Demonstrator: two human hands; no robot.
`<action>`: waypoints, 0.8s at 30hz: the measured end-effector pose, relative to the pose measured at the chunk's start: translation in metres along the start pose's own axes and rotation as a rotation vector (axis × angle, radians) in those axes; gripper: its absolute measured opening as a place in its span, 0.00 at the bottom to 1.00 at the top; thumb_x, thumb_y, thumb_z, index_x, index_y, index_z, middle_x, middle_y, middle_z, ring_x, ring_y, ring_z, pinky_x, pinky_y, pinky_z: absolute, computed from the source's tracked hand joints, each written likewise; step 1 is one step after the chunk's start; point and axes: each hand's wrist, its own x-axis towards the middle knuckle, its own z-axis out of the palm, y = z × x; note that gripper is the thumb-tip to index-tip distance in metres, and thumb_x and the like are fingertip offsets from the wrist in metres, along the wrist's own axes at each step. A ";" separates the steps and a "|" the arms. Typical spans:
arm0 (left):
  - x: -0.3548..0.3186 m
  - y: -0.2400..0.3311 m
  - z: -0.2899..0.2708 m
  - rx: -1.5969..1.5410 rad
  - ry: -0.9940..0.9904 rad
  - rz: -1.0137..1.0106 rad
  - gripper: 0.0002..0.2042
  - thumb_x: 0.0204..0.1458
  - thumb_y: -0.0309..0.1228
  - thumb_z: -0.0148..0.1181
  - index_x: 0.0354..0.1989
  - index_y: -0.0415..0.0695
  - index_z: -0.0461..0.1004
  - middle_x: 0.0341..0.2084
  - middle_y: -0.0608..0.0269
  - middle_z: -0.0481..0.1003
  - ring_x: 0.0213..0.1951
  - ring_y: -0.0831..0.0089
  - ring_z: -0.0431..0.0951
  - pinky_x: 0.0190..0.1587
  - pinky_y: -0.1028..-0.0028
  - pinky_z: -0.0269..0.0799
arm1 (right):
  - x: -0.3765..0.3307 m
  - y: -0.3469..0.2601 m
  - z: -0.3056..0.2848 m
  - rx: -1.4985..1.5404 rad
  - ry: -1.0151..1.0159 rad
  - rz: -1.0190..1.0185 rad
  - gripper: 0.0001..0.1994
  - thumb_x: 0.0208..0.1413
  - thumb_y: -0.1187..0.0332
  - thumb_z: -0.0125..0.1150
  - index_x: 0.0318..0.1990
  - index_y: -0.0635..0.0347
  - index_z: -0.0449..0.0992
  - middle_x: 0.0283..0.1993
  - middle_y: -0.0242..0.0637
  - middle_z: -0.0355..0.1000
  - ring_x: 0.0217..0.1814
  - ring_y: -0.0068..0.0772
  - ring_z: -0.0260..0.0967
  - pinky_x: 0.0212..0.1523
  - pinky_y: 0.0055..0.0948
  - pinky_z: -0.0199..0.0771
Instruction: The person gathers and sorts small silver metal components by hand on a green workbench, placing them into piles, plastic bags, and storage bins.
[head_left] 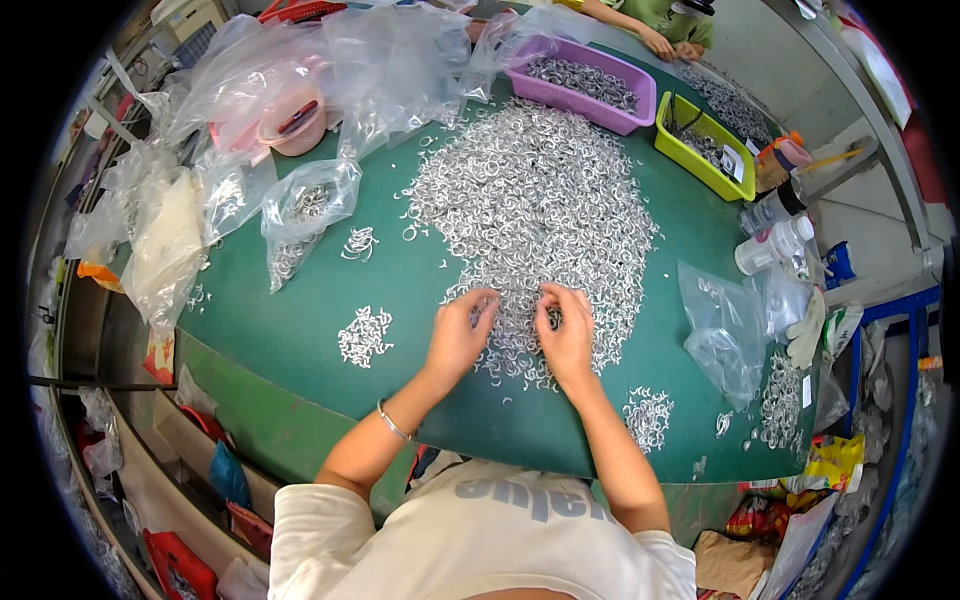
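A wide heap of small silver metal pieces, curved like open rings (530, 180), spreads over the green table (290, 340). Both hands work at the heap's near edge, a short gap apart. My left hand (462, 328), with a bracelet (393, 420) on its wrist, has its thumb and fingers curled together among the pieces. Opposite it, my right hand (568, 330) is closed in a similar pinch. What either hand's fingertips hold is too small to make out. A small pile of pieces (365, 337) lies left of my left hand, and another pile (648, 418) sits by my right forearm.
Behind the heap stand a purple basket (642, 112) and a lime-green basket (700, 175) holding metal pieces. Plastic bags (370, 60) and a pink tub (300, 140) crowd the far left. Bottles (775, 245) and a clear bag (720, 330) are at right. Another person's hands (670, 48) show across the table.
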 end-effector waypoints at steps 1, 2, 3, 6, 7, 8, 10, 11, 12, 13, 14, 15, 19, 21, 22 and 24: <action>0.008 -0.003 0.001 0.071 0.026 0.061 0.09 0.52 0.25 0.59 0.41 0.39 0.77 0.26 0.56 0.77 0.25 0.69 0.76 0.30 0.70 0.71 | -0.002 -0.002 -0.002 -0.001 -0.004 0.006 0.18 0.44 0.82 0.59 0.45 0.60 0.73 0.30 0.36 0.72 0.36 0.39 0.68 0.41 0.36 0.67; 0.015 -0.006 0.005 0.140 0.050 0.122 0.10 0.51 0.26 0.60 0.42 0.40 0.77 0.27 0.54 0.77 0.25 0.66 0.76 0.30 0.68 0.71 | -0.004 -0.004 -0.005 -0.004 -0.008 0.014 0.18 0.44 0.82 0.59 0.45 0.60 0.73 0.30 0.36 0.72 0.36 0.39 0.68 0.41 0.36 0.67; 0.021 -0.007 0.007 0.210 0.074 0.182 0.10 0.51 0.26 0.60 0.42 0.41 0.77 0.29 0.52 0.77 0.25 0.63 0.77 0.30 0.67 0.71 | -0.005 -0.004 -0.006 -0.008 -0.012 0.022 0.18 0.44 0.82 0.59 0.46 0.60 0.72 0.30 0.36 0.72 0.36 0.39 0.68 0.41 0.37 0.67; 0.035 -0.006 0.017 0.357 0.028 0.200 0.10 0.48 0.28 0.62 0.40 0.42 0.77 0.30 0.53 0.77 0.28 0.56 0.77 0.31 0.64 0.72 | -0.001 -0.007 0.004 -0.097 -0.053 -0.083 0.19 0.45 0.80 0.60 0.47 0.61 0.71 0.31 0.37 0.72 0.35 0.40 0.67 0.40 0.37 0.65; 0.037 -0.006 0.021 0.398 0.025 0.210 0.10 0.48 0.28 0.63 0.39 0.42 0.77 0.30 0.54 0.77 0.28 0.56 0.77 0.31 0.64 0.72 | 0.001 -0.008 0.005 -0.155 -0.062 -0.134 0.19 0.45 0.80 0.60 0.48 0.62 0.70 0.31 0.37 0.71 0.35 0.40 0.67 0.39 0.36 0.65; 0.038 -0.004 0.021 0.386 0.015 0.196 0.08 0.49 0.28 0.61 0.37 0.41 0.76 0.29 0.53 0.76 0.29 0.56 0.77 0.32 0.63 0.71 | 0.002 -0.006 0.009 -0.191 -0.049 -0.184 0.17 0.45 0.79 0.61 0.45 0.62 0.72 0.29 0.37 0.71 0.34 0.40 0.66 0.39 0.36 0.64; 0.043 -0.024 0.025 0.242 0.120 0.317 0.07 0.51 0.27 0.59 0.37 0.40 0.76 0.26 0.57 0.75 0.25 0.61 0.76 0.27 0.67 0.70 | 0.001 -0.002 0.012 -0.171 -0.031 -0.174 0.16 0.44 0.80 0.61 0.44 0.62 0.73 0.29 0.37 0.71 0.34 0.40 0.66 0.38 0.36 0.64; 0.044 -0.034 0.025 0.167 0.171 0.375 0.06 0.52 0.26 0.58 0.37 0.40 0.76 0.25 0.58 0.74 0.22 0.63 0.75 0.25 0.68 0.69 | 0.000 0.001 0.013 -0.163 -0.025 -0.169 0.15 0.44 0.80 0.61 0.43 0.62 0.74 0.29 0.37 0.71 0.34 0.40 0.67 0.38 0.36 0.64; 0.045 -0.025 0.017 -0.132 0.040 0.111 0.06 0.52 0.27 0.58 0.37 0.40 0.75 0.26 0.61 0.74 0.23 0.66 0.74 0.23 0.72 0.67 | -0.001 0.003 0.008 -0.135 -0.002 -0.094 0.14 0.44 0.81 0.61 0.41 0.62 0.75 0.29 0.37 0.71 0.34 0.40 0.67 0.37 0.36 0.65; 0.043 -0.014 0.005 -0.426 -0.093 -0.157 0.06 0.53 0.28 0.57 0.36 0.40 0.74 0.27 0.63 0.74 0.23 0.69 0.72 0.21 0.75 0.65 | -0.001 0.004 0.004 -0.109 0.019 -0.053 0.14 0.44 0.81 0.61 0.42 0.62 0.74 0.29 0.37 0.70 0.34 0.40 0.67 0.37 0.36 0.65; 0.039 -0.004 -0.006 -0.713 -0.225 -0.430 0.06 0.53 0.29 0.57 0.35 0.40 0.74 0.29 0.65 0.73 0.23 0.72 0.71 0.20 0.79 0.63 | -0.001 0.003 0.001 -0.080 0.038 -0.014 0.15 0.44 0.81 0.61 0.42 0.61 0.74 0.28 0.37 0.70 0.33 0.40 0.66 0.36 0.36 0.65; 0.035 -0.001 -0.012 -0.920 -0.274 -0.453 0.06 0.54 0.29 0.57 0.36 0.40 0.73 0.30 0.66 0.72 0.25 0.75 0.69 0.19 0.82 0.59 | -0.001 0.003 -0.001 -0.049 0.057 0.026 0.15 0.44 0.81 0.61 0.43 0.61 0.74 0.28 0.37 0.70 0.33 0.40 0.66 0.36 0.36 0.65; 0.016 -0.006 -0.018 -1.431 -0.359 -0.560 0.06 0.52 0.29 0.52 0.35 0.41 0.68 0.32 0.61 0.67 0.32 0.76 0.65 0.18 0.86 0.52 | 0.001 -0.006 0.005 -0.097 -0.074 -0.073 0.19 0.45 0.79 0.63 0.47 0.63 0.71 0.33 0.36 0.70 0.38 0.40 0.66 0.39 0.37 0.63; 0.013 -0.004 -0.016 -1.528 -0.355 -0.588 0.04 0.50 0.29 0.50 0.30 0.42 0.65 0.30 0.60 0.63 0.31 0.75 0.63 0.17 0.86 0.53 | 0.001 -0.004 0.010 -0.163 -0.147 -0.128 0.19 0.45 0.78 0.63 0.48 0.65 0.70 0.35 0.37 0.70 0.39 0.41 0.66 0.39 0.38 0.62; 0.013 -0.001 -0.017 -1.506 -0.361 -0.592 0.04 0.47 0.29 0.48 0.26 0.43 0.62 0.31 0.58 0.62 0.32 0.73 0.62 0.17 0.85 0.54 | 0.001 -0.001 0.013 -0.178 -0.139 -0.155 0.18 0.45 0.78 0.62 0.47 0.65 0.70 0.35 0.37 0.70 0.39 0.41 0.66 0.39 0.38 0.62; 0.013 -0.009 -0.016 -1.579 -0.429 -0.521 0.05 0.49 0.29 0.48 0.25 0.43 0.62 0.29 0.58 0.62 0.30 0.73 0.62 0.15 0.84 0.53 | 0.003 0.001 0.014 -0.167 -0.081 -0.178 0.17 0.45 0.79 0.62 0.45 0.65 0.71 0.32 0.38 0.70 0.37 0.40 0.66 0.38 0.37 0.63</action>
